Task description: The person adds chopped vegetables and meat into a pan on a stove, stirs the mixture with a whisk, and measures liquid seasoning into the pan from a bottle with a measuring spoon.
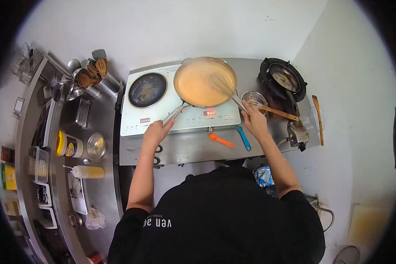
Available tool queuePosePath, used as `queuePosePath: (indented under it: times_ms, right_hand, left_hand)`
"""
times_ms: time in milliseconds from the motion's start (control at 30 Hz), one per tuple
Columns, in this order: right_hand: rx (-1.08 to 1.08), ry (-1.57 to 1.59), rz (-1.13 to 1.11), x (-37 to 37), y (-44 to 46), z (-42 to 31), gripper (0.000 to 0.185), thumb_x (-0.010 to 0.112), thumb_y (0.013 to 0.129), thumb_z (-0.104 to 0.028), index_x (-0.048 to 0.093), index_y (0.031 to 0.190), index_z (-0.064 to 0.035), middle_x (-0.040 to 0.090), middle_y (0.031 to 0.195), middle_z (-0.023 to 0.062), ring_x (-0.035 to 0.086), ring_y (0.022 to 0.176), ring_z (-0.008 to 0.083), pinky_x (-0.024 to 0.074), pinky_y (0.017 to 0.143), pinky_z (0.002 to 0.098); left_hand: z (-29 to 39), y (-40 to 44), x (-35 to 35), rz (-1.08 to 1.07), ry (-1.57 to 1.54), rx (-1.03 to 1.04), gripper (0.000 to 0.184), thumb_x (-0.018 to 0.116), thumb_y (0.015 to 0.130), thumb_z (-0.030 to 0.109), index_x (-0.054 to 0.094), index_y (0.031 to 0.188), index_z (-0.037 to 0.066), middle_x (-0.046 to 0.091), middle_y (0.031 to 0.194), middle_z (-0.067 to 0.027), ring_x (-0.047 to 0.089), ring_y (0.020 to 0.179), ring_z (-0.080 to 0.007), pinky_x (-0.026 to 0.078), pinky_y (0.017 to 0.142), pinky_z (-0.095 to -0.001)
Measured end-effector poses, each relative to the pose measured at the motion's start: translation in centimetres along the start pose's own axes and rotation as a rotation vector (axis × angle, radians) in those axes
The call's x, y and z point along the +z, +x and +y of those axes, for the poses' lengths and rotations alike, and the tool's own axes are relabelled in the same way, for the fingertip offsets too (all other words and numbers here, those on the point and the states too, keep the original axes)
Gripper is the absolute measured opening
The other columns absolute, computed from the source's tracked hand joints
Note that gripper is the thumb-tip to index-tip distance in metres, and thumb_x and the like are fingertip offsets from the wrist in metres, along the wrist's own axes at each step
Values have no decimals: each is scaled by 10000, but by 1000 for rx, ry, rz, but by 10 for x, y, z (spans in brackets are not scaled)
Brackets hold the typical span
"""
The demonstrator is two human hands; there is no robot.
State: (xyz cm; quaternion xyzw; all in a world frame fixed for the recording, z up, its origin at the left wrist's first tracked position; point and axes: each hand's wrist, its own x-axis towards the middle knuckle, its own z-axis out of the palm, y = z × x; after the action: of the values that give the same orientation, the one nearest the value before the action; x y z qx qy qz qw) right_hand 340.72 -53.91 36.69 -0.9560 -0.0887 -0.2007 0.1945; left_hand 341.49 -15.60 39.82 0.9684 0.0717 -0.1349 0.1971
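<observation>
A wide pan of smooth orange sauce sits on the right zone of a white double induction cooker, whose display reads 900. My left hand is closed around the pan's handle at the front left. In my right hand is the handle of a wire whisk, its wires dipping into the right side of the sauce. An orange measuring spoon and a blue one lie on the steel counter in front of the cooker.
A black round pan covers the left zone. Right of the cooker are a small strainer or bowl, a wooden utensil, a frying pan on a burner and a wooden fork. Utensil holders and bottles stand left.
</observation>
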Motion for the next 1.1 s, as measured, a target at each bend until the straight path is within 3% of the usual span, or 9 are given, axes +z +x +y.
queuePosePath:
  times_ms: [100, 300, 333, 367, 500, 600, 667, 800, 1100]
  right_hand:
    - [23, 102, 50, 4, -4, 0, 429, 577, 892, -228, 536, 1316, -180, 571, 867, 128, 618, 742, 335, 504, 658, 444]
    - [54, 65, -58, -1, 0, 25, 436, 587, 887, -240, 535, 1317, -194, 580, 873, 124, 625, 785, 326, 499, 695, 443]
    - [-23, 94, -5, -8, 3, 36, 432, 589, 888, -234, 537, 1315, -200, 575, 863, 122, 623, 775, 325, 499, 690, 438]
    - [-101, 123, 48, -16, 3, 47, 428, 590, 890, -228, 538, 1314, -206, 571, 853, 120, 621, 765, 323, 498, 685, 434]
    - [-3, 116, -56, -99, -3, 68, 442, 597, 883, -190, 531, 1321, -196, 555, 820, 107, 602, 753, 311, 500, 672, 423]
    - [-63, -130, -118, -125, -25, 104, 456, 611, 864, -150, 532, 1313, -158, 546, 829, 94, 579, 783, 297, 500, 692, 405]
    - [-237, -249, -92, -126, -40, 124, 461, 620, 849, -146, 532, 1301, -122, 546, 861, 94, 561, 837, 289, 496, 718, 387]
    - [-206, -366, -226, -122, -52, 146, 435, 612, 860, -169, 540, 1285, -106, 563, 903, 97, 563, 888, 288, 480, 778, 371]
    - [-272, -367, -241, -99, -50, 187, 390, 565, 892, -185, 549, 1274, -108, 602, 995, 76, 579, 972, 248, 435, 880, 397]
  left_hand:
    - [-2, -1, 2, -3, 19, 8, 762, 475, 844, 679, 668, 976, -46, 671, 910, -265, 659, 905, -388, 508, 805, -454]
    - [0, 1, 2, -4, 31, 0, 772, 473, 839, 690, 663, 950, -49, 664, 908, -277, 654, 911, -398, 503, 811, -459]
    - [-1, 1, 2, -7, 21, -5, 773, 471, 839, 691, 662, 951, -49, 663, 912, -280, 652, 916, -398, 501, 815, -459]
    - [0, 0, 1, -9, 10, -11, 775, 469, 839, 693, 660, 951, -50, 661, 916, -283, 650, 921, -398, 499, 819, -458]
    - [3, 0, 1, -25, 41, -18, 777, 467, 839, 693, 658, 966, -49, 658, 924, -288, 647, 931, -400, 495, 824, -455]
    - [5, 0, 2, 0, 46, -31, 774, 471, 839, 688, 659, 950, -55, 657, 912, -292, 646, 924, -409, 492, 822, -458]
    - [5, 1, 3, 27, 43, -27, 767, 481, 837, 684, 656, 905, -59, 654, 874, -293, 645, 898, -416, 489, 810, -463]
    - [5, 1, 4, 39, 33, -18, 759, 491, 836, 678, 648, 861, -64, 647, 843, -299, 642, 866, -426, 482, 798, -468]
    - [7, 6, 5, 0, 49, -81, 765, 491, 836, 673, 637, 871, -77, 636, 865, -309, 627, 890, -439, 467, 811, -465]
